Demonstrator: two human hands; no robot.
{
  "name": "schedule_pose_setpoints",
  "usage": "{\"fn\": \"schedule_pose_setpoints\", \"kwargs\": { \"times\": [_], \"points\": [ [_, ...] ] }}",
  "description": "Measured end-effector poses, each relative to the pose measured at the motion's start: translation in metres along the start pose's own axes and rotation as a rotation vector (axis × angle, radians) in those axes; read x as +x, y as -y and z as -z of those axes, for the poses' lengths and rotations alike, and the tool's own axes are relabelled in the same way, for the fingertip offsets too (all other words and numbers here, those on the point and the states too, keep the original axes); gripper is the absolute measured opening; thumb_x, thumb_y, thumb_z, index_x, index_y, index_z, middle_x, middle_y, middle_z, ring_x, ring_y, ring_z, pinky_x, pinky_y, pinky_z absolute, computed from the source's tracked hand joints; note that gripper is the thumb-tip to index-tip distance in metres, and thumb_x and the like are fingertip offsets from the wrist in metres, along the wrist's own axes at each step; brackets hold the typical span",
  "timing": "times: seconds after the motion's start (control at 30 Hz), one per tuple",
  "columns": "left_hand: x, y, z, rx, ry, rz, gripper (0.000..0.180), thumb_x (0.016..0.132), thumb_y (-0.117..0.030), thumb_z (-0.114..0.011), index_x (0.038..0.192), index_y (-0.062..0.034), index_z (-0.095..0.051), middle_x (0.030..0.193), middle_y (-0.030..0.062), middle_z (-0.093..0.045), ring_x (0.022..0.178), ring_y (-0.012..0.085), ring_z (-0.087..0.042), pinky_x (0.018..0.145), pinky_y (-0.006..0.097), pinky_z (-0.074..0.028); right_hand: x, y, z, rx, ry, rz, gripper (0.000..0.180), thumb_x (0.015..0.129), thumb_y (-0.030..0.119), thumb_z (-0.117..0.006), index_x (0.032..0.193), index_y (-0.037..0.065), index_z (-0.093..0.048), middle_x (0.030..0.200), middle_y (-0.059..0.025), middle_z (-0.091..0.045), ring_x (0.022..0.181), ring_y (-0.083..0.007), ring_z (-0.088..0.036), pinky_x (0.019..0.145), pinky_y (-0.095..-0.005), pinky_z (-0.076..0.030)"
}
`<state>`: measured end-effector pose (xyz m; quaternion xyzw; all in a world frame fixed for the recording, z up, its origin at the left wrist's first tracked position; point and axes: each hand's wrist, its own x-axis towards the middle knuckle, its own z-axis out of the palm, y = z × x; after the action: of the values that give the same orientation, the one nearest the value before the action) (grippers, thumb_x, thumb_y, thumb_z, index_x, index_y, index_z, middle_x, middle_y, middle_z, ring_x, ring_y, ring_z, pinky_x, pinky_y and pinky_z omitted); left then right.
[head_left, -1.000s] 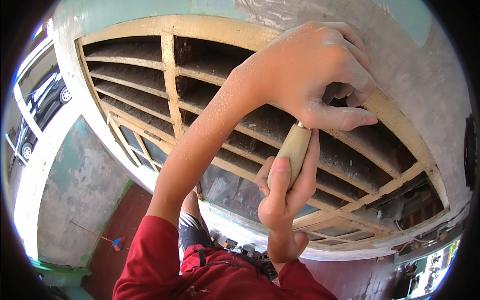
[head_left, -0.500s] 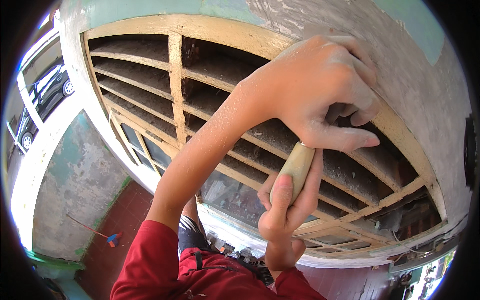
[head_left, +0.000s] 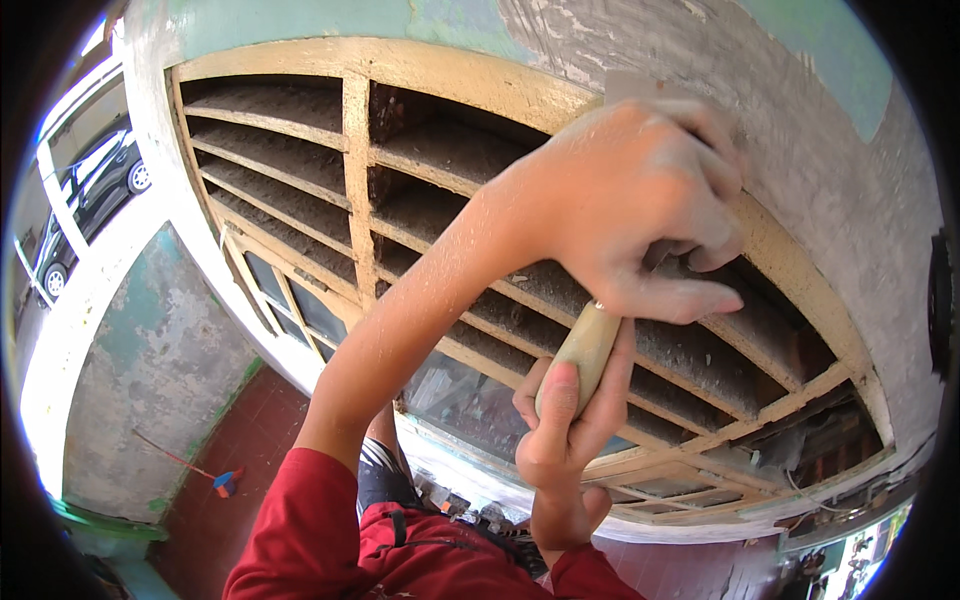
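In my right hand (head_left: 570, 405) is the pale, tapered handle of a scraper (head_left: 582, 358), with my thumb laid along it. My left hand (head_left: 650, 195), dusted with pale powder, reaches across above it with bent fingers, gripping the tool's upper part. Most of the scraper's blade is hidden behind the left hand; a flat grey-brown edge shows beyond the knuckles, against the wall. Both hands are in front of a cream wooden louvre frame (head_left: 356, 170) and at the lower border of the scraped grey wall (head_left: 800, 150).
Dusty slats (head_left: 270, 105) fill the frame, with glass panes (head_left: 470, 395) below. Patches of green paint (head_left: 465, 25) remain on the wall. A low weathered wall (head_left: 150, 370) stands at left, beside a red tiled floor (head_left: 235, 440) with a blue-and-red broom (head_left: 226, 482). A dark car (head_left: 90, 205) is outside.
Both hands and the scraper have moved slightly down and to the left along the wall. The hold on the handle looks the same.
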<state>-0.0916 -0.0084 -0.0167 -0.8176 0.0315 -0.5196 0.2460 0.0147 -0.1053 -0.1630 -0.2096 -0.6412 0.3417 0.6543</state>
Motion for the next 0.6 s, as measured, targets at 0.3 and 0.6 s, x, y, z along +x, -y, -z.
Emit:
{"fn": "schedule_pose_setpoints", "kwargs": {
  "times": [0.3,0.6],
  "points": [
    [0.000,0.004,0.001,-0.001,-0.051,-0.039,0.030,0.073,-0.034,-0.077,0.060,-0.0136,-0.059,0.057,0.0002,-0.052,0.076,0.0270,-0.062,0.072,0.036,-0.049,0.004,0.001,0.002,-0.009,0.031,0.027,0.065,0.100,0.016,-0.045,0.153,-0.010,-0.020,0.056,-0.0020,-0.047,0.040,-0.0051,-0.034,0.041,-0.0212,-0.022],
    [-0.001,0.006,0.009,0.015,-0.010,0.000,0.031,0.073,-0.034,-0.077,0.058,-0.0144,-0.058,0.054,-0.0004,-0.048,0.069,0.0268,-0.058,0.071,0.036,-0.047,0.009,0.003,-0.001,-0.010,0.053,0.024,0.064,0.100,0.017,-0.046,0.153,-0.010,-0.022,0.057,-0.0013,-0.047,0.041,-0.0045,-0.034,0.042,-0.0213,-0.024]
  ]
}}
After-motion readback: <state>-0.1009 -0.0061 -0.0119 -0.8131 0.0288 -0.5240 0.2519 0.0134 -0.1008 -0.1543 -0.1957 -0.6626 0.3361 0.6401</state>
